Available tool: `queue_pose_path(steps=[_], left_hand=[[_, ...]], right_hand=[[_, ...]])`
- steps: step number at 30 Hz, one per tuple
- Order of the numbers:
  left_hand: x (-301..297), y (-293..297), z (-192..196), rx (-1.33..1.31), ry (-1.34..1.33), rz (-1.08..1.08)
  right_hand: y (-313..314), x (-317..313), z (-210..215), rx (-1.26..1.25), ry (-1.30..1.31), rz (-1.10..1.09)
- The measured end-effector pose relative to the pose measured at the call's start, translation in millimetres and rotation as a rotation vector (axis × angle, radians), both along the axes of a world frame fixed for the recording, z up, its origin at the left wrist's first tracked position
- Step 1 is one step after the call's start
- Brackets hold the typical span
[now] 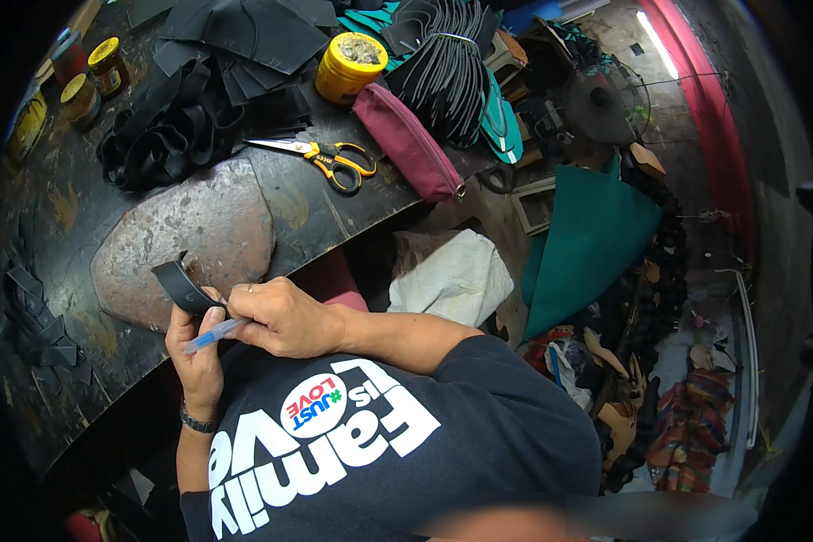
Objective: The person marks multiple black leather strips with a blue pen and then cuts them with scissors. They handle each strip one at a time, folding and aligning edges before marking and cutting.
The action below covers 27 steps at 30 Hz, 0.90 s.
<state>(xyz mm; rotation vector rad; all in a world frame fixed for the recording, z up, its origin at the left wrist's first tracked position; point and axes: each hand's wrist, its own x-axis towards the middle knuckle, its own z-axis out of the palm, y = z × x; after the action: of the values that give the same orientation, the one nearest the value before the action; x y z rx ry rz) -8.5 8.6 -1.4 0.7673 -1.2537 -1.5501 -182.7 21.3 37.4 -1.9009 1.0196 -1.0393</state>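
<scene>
Your left hand [196, 354] is pinching a curved black strip [181, 287] by the near edge of the flat stone [190, 217]; your right hand [285, 318] holds a pen [215, 336] close beside it. On the table [325, 215], the yellow tub [336, 85] is filled with greyish stuff [361, 49]. The small jar [108, 76] and the maroon pouch [411, 144] hide their contents.

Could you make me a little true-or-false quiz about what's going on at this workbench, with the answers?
1. The left hand holds a curved black strip. True.
2. The right hand holds the scissors. False: it holds a blue pen; the scissors lie on the table.
3. The maroon pouch lies left of the scissors. False: the maroon pouch is to their right.
4. A watch is on the left wrist. True.
</scene>
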Motion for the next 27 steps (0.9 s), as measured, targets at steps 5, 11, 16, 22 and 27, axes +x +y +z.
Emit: queue_pose_path(steps=[5,11,16,22,27], left_hand=[[-1.7,0.9,-3.6,-0.003,-0.026,0.037],[-4.9,-8.7,-1.1,-0.06,-0.009,0.087],[-3.7,-12.7,-4.7,0.018,-0.037,0.115],[1.8,-15.9,-2.3,0.206,0.173,0.014],[0.6,-12.0,1.5,0.246,0.225,-0.048]], right_hand=[[-0.3,-1.2,-3.8,0.044,-0.01,0.016],[-17.4,-19.5,3.6,-0.029,-0.247,-0.114],[-18.9,-35.8,7.4,0.433,-0.471,-0.233],[-24.0,-11.8,-1.3,0.548,-0.769,-0.203],[-20.9,-8.0,-5.5,0.553,-0.829,-0.156]])
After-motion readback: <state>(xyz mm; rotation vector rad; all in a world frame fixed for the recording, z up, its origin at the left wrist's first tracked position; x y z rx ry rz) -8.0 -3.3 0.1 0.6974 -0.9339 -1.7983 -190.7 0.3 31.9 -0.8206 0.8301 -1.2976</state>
